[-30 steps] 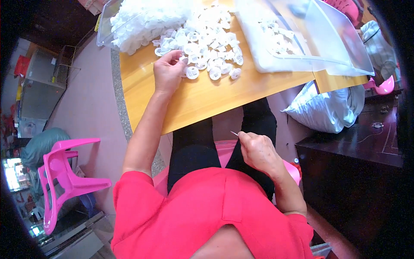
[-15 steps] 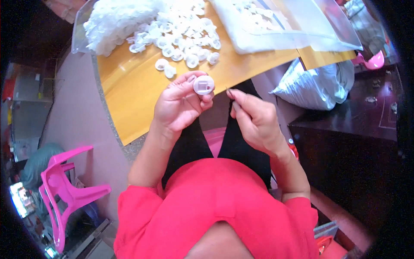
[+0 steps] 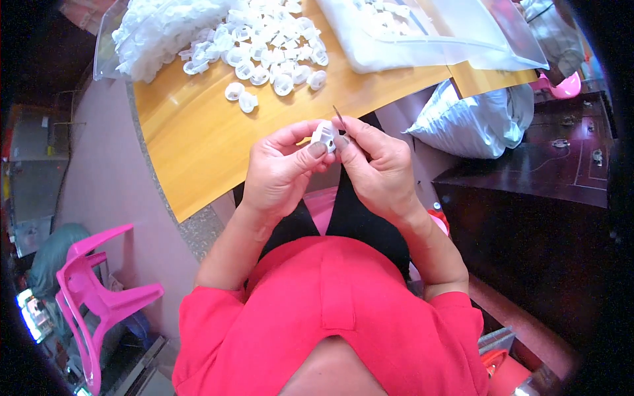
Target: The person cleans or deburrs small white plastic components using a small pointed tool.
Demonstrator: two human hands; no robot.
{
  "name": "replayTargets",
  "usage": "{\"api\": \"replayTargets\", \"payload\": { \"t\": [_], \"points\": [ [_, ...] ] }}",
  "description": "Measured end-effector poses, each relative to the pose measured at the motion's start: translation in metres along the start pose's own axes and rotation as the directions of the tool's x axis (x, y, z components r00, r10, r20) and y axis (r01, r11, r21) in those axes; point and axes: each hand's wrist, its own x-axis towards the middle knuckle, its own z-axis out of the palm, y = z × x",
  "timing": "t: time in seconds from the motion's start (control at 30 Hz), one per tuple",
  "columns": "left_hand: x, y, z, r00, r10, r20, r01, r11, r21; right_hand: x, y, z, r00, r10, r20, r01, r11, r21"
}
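Observation:
Between the thumb and fingers of my left hand (image 3: 274, 175) is a small white round plastic part (image 3: 323, 134), turned partly edge-on. My right hand (image 3: 380, 168) pinches a thin, dark, pointed tool (image 3: 339, 115), perhaps a small blade, whose tip sticks up past the fingers. The right fingertips meet the right side of the part, just over the near edge of the table. Beyond my hands lies a loose pile of similar white plastic parts (image 3: 264, 56), with two of them (image 3: 247, 101) nearer to me.
On the yellow wooden table (image 3: 188, 158) are a clear box of white pieces (image 3: 158, 36) at left and a clear plastic tray (image 3: 380, 56) at right. A pale sack (image 3: 469, 125) stands beside a dark cabinet (image 3: 522, 171). A pink plastic chair (image 3: 99, 284) is at lower left.
My hands have come together, the right moving left with the tool to the white part. The part has turned from face-on to nearly edge-on. The view has shifted slightly.

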Motion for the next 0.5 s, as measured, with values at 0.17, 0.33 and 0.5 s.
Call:
{"api": "replayTargets", "payload": {
  "t": [0.17, 0.33, 0.5],
  "points": [
    [0.003, 0.004, -0.003, 0.993, 0.115, 0.04, -0.116, 0.993, 0.021, -0.004, -0.009, -0.018, 0.98, -0.122, 0.159, 0.165, 0.941, -0.295],
    [0.005, 0.004, -0.009, 0.986, 0.123, 0.11, -0.133, 0.987, 0.09, -0.015, -0.009, -0.024, 0.936, -0.17, 0.308, 0.292, 0.864, -0.41],
    [0.008, 0.002, -0.011, 0.968, 0.172, 0.184, -0.212, 0.952, 0.223, -0.014, -0.004, -0.023, 0.93, -0.195, 0.31, 0.322, 0.838, -0.44]
  ]
}}
